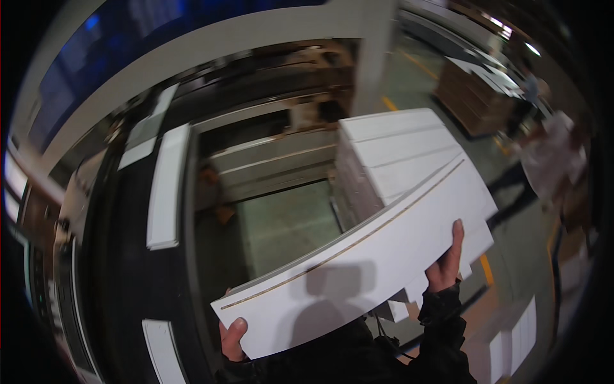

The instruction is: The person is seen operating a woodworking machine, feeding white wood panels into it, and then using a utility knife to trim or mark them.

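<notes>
A long white panel (358, 269) with a narrow brown groove along its far edge lies tilted across my front, its right end higher in the picture. At the panel's near left corner my left hand (233, 339) is closed on it, the thumb on top and most of the fingers hidden beneath. Farther right, my right hand (446, 262) grips the near edge, thumb laid on the white face. Behind the panel's right half rises a stack of white-topped boards (396, 147); whether the panel touches it I cannot tell. A shadow falls over the panel's middle.
On the left runs a black conveyor belt (128, 269) carrying white panels (169, 185). A large machine frame (374, 57) stands ahead. Another person (550, 157), blurred, is at the right, near a farther board stack (473, 96). More white boards (515, 339) are at lower right.
</notes>
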`<action>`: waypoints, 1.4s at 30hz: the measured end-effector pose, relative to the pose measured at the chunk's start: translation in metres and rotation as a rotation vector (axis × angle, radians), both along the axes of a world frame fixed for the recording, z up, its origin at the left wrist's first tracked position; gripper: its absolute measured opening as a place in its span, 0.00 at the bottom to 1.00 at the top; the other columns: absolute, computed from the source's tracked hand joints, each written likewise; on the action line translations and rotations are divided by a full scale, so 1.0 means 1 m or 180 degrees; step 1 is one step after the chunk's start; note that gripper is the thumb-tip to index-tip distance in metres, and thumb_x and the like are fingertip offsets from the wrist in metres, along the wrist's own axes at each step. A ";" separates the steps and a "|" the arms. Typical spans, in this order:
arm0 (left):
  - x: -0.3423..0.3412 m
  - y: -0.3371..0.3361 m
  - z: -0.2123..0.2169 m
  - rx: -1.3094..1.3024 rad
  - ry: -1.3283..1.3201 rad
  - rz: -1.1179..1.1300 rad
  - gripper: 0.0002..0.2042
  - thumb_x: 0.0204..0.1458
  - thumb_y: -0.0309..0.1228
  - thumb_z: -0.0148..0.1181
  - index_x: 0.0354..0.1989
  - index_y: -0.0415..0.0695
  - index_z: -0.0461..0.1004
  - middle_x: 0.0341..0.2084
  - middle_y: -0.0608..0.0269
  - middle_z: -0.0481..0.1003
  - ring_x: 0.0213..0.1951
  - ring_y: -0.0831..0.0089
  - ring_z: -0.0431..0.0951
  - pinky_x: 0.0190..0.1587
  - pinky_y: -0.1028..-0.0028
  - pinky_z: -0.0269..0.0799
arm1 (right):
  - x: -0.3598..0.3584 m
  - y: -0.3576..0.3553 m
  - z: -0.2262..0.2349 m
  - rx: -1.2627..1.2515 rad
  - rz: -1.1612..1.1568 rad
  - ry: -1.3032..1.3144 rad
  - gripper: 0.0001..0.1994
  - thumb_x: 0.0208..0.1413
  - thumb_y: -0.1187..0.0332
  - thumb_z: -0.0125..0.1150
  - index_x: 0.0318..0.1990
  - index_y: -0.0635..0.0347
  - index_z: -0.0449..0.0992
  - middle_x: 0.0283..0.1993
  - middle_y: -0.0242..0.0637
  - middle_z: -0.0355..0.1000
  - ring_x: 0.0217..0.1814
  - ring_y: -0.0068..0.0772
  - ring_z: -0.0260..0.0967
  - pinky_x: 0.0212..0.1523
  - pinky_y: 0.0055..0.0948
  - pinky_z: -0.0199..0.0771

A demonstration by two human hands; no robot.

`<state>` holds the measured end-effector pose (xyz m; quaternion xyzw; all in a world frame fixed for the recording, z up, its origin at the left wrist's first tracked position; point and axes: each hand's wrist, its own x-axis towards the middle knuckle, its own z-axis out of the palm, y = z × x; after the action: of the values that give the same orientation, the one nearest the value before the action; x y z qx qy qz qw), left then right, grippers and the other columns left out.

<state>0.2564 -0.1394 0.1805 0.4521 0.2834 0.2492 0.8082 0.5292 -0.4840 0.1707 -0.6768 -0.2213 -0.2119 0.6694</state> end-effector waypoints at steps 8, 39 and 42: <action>-0.087 0.073 -0.052 0.0273 -0.0083 0.1582 0.45 0.63 0.48 0.68 0.81 0.31 0.60 0.68 0.42 0.75 0.65 0.50 0.80 0.67 0.53 0.75 | 0.099 0.291 -0.010 0.2202 0.2335 0.2846 0.28 0.77 0.49 0.65 0.74 0.58 0.75 0.70 0.37 0.79 0.71 0.34 0.77 0.73 0.38 0.77; 0.155 0.499 -0.022 0.1045 0.1551 0.3278 0.39 0.71 0.56 0.61 0.75 0.32 0.70 0.66 0.42 0.79 0.62 0.52 0.83 0.67 0.54 0.78 | 0.307 1.074 -0.077 0.0126 0.4017 0.3719 0.55 0.53 0.44 0.87 0.65 0.80 0.54 0.66 0.72 0.67 0.73 0.61 0.74 0.74 0.59 0.78; 0.153 0.498 -0.007 -0.0079 0.0746 0.3552 0.35 0.72 0.54 0.61 0.76 0.39 0.70 0.66 0.52 0.80 0.60 0.56 0.85 0.61 0.55 0.81 | 0.308 1.072 -0.073 -0.0614 0.4147 0.3716 0.65 0.59 0.41 0.82 0.77 0.91 0.43 0.79 0.77 0.59 0.81 0.68 0.65 0.83 0.63 0.63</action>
<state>0.4096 0.3584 0.1736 0.2491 0.5699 0.5833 0.5225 0.8376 0.5881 0.0980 -0.4698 -0.2028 0.6116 0.6034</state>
